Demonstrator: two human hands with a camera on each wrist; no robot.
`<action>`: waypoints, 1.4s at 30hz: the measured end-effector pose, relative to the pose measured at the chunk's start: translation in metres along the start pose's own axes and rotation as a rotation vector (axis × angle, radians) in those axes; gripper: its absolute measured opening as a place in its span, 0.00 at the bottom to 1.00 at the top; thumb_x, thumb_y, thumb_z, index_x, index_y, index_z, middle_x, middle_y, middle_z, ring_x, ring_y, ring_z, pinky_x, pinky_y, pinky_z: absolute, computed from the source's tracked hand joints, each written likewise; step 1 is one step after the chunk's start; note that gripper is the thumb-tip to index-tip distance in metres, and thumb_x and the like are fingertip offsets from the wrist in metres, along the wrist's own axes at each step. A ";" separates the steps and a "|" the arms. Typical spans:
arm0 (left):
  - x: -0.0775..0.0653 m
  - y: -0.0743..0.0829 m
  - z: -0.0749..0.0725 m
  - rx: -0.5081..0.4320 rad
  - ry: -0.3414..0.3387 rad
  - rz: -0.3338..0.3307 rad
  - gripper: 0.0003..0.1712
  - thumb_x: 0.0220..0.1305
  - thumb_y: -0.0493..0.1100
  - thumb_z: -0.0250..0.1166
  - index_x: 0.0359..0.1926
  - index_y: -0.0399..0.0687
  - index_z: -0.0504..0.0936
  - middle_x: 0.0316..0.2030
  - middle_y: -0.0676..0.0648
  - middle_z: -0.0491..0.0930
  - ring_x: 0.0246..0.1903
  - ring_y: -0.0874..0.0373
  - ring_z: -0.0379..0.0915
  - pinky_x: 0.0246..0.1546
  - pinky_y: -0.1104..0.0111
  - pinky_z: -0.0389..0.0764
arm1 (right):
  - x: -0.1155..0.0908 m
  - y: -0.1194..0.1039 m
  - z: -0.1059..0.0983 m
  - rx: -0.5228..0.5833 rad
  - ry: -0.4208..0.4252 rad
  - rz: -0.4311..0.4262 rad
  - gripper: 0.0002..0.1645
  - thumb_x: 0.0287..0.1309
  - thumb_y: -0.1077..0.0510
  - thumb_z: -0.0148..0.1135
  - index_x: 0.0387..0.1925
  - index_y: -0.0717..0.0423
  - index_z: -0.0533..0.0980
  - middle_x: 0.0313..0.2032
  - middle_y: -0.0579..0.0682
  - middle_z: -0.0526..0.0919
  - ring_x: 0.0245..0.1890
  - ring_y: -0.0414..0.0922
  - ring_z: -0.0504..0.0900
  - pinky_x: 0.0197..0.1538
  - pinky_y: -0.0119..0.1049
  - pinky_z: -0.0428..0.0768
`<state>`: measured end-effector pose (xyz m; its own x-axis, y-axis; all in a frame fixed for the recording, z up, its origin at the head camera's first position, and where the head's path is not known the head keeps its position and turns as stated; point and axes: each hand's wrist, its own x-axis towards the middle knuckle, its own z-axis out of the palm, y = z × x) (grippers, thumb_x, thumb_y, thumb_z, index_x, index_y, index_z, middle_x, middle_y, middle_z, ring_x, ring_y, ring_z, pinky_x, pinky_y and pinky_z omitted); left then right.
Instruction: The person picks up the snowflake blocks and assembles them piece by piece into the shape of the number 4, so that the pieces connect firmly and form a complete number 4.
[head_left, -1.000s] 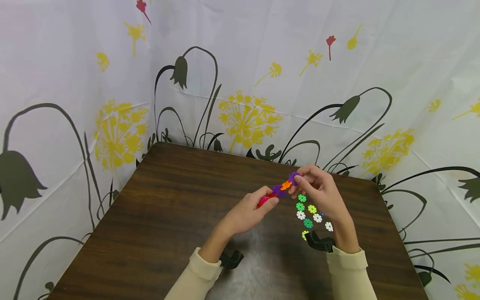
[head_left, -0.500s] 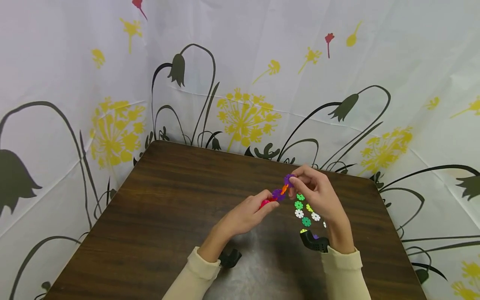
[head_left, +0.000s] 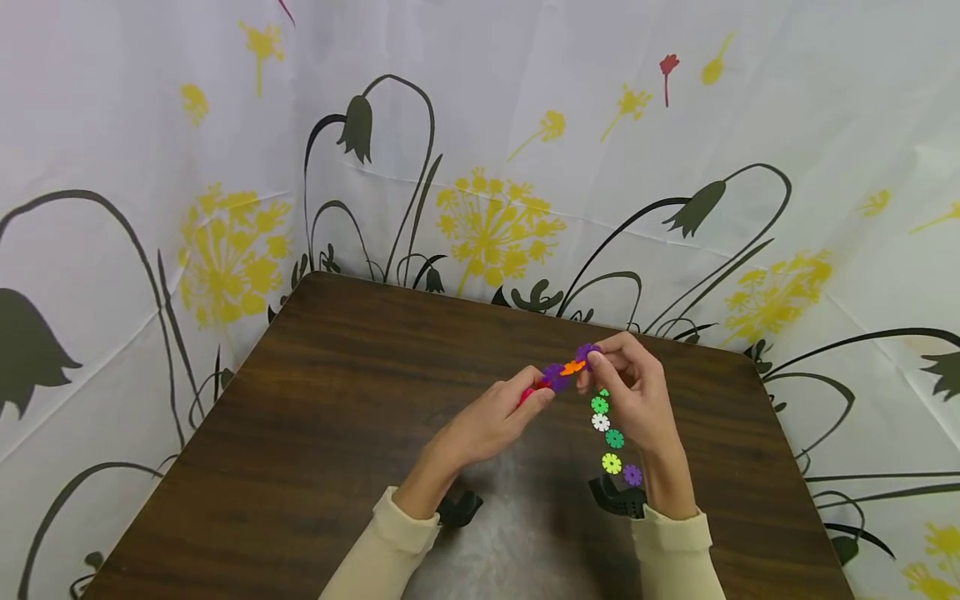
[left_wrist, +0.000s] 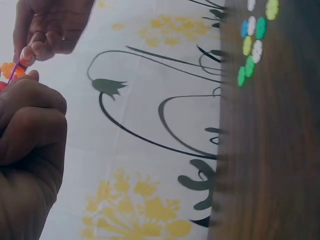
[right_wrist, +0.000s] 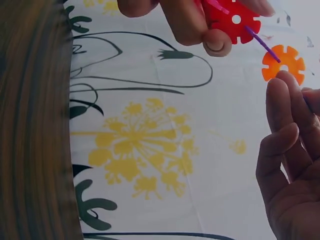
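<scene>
Between my two hands a short chain of slotted flower-shaped discs is held above the table. My left hand (head_left: 491, 421) grips its near end, where a pink disc (head_left: 527, 395) shows between thumb and fingers. A red disc (right_wrist: 250, 25) sits beside the pink one in the right wrist view. Further along come a purple disc (head_left: 553, 377) and an orange disc (head_left: 573, 367), slotted into each other. At the far end my right hand (head_left: 641, 392) pinches another purple disc (head_left: 587, 356) between thumb and fingers. The palm side of the left hand is hidden in the head view.
Loose discs lie on the dark wooden table (head_left: 360, 400) below the right hand: green (head_left: 600, 405), white (head_left: 601, 422), yellow (head_left: 611, 463) and purple (head_left: 632, 475), among several others. A flower-printed curtain (head_left: 480, 125) stands behind the table. Black mounts (head_left: 618, 497) sit at both wrists.
The right hand dipped left and turned the orange disc edge-on, then came back so it shows flatter. The right wrist moved left, uncovering a loose purple disc and covering some white ones.
</scene>
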<state>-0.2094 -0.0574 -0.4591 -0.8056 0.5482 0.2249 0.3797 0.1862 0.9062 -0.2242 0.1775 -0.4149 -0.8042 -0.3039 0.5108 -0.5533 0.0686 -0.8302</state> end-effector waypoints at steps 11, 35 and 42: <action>-0.005 0.003 -0.016 -0.073 -0.118 -0.086 0.17 0.80 0.47 0.59 0.62 0.50 0.67 0.37 0.48 0.70 0.31 0.58 0.68 0.33 0.69 0.74 | 0.011 -0.015 0.006 -0.171 -0.031 0.078 0.05 0.77 0.65 0.60 0.48 0.58 0.81 0.29 0.52 0.86 0.26 0.45 0.85 0.34 0.32 0.85; -0.015 0.005 -0.015 -0.090 -0.425 -0.227 0.42 0.84 0.53 0.57 0.87 0.54 0.47 0.57 0.43 0.82 0.34 0.58 0.82 0.43 0.67 0.83 | 0.017 -0.026 0.019 -0.105 -0.237 0.119 0.06 0.76 0.65 0.62 0.47 0.57 0.84 0.32 0.53 0.83 0.26 0.51 0.80 0.33 0.35 0.85; -0.012 -0.001 -0.013 -0.040 -0.425 -0.149 0.33 0.82 0.42 0.58 0.81 0.51 0.58 0.52 0.51 0.78 0.42 0.57 0.80 0.50 0.69 0.80 | 0.017 -0.031 0.018 -0.120 -0.251 0.110 0.07 0.75 0.65 0.63 0.47 0.56 0.86 0.35 0.55 0.85 0.28 0.46 0.80 0.34 0.34 0.84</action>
<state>-0.2062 -0.0744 -0.4581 -0.5884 0.8057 -0.0683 0.2497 0.2614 0.9324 -0.2166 0.1535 -0.3847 -0.7903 -0.5127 0.3356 -0.4992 0.2211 -0.8378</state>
